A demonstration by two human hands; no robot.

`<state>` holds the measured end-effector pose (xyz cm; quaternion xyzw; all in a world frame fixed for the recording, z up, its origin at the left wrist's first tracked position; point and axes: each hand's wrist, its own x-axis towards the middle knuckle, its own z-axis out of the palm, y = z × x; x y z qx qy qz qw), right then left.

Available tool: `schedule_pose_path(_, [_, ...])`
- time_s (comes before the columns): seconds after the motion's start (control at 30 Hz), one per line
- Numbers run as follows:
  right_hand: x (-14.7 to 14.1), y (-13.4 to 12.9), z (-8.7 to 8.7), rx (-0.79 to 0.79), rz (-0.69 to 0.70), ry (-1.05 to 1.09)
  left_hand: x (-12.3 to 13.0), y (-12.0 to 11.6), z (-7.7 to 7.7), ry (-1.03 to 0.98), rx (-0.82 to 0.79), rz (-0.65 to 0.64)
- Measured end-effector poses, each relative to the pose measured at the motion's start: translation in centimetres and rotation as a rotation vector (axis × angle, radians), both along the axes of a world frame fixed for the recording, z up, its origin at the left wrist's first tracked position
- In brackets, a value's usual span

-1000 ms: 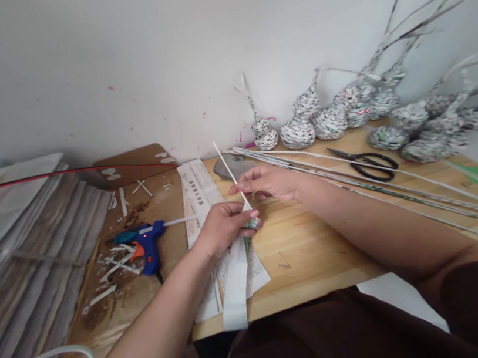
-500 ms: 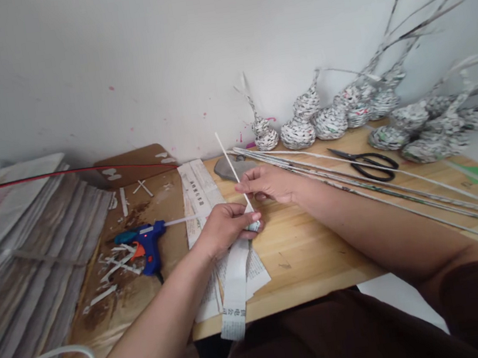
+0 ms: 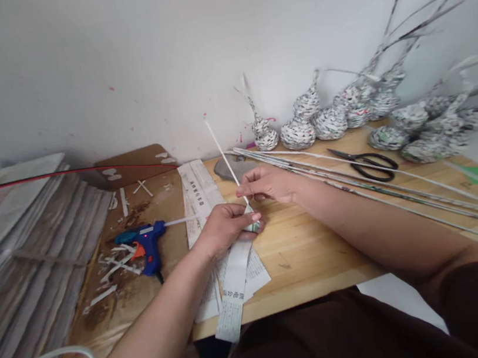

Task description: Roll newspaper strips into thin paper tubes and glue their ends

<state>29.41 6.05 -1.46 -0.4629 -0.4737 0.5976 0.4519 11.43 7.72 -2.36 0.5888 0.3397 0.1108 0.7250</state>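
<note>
A newspaper strip (image 3: pixel 235 262) runs from my left hand (image 3: pixel 230 226) down past the table's front edge. My left fingers are closed on this strip where it wraps round the lower end of a thin white paper tube (image 3: pixel 223 151). Just above, my right hand (image 3: pixel 264 184) pinches the tube between thumb and fingers. The tube slants up and to the left toward the wall. More cut newspaper strips (image 3: pixel 197 182) lie flat beneath and behind my left hand.
A blue glue gun (image 3: pixel 150 245) rests on stained cardboard (image 3: pixel 165 195) at the left, beside stacked newspapers (image 3: pixel 46 230). Rolled paper tubes (image 3: pixel 382 188) and black scissors (image 3: pixel 370 166) lie on the right. Woven paper gourds (image 3: pixel 299 132) stand along the wall. A grey flat piece (image 3: pixel 222 169) lies behind my hands.
More of the white tube shows above my right hand, its tip now higher and further left. The strip's hanging end has shifted slightly left. Both hands stay in nearly the same place.
</note>
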Motion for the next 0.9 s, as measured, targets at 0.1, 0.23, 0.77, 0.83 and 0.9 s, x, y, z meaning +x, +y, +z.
schedule_pose_path(0.1, [0.05,0.02,0.1,-0.003,-0.011,-0.003,-0.04,0.02,-0.04,-0.003,0.008,-0.01])
schedule_pose_path(0.23, [0.11,0.0,0.24,-0.008,0.051,-0.029,-0.05,0.01,0.01,0.001,0.011,-0.007])
schedule_pose_path(0.77, [0.04,-0.04,0.53,0.016,0.036,-0.053,0.05,0.13,-0.1,0.003,0.013,-0.004])
schedule_pose_path(0.83, [0.06,-0.03,0.47,0.01,0.032,-0.036,0.05,0.11,-0.13,0.003,0.014,-0.005])
schedule_pose_path(0.9, [0.05,-0.01,0.41,0.006,-0.059,-0.016,0.03,0.08,-0.13,-0.001,0.024,-0.012])
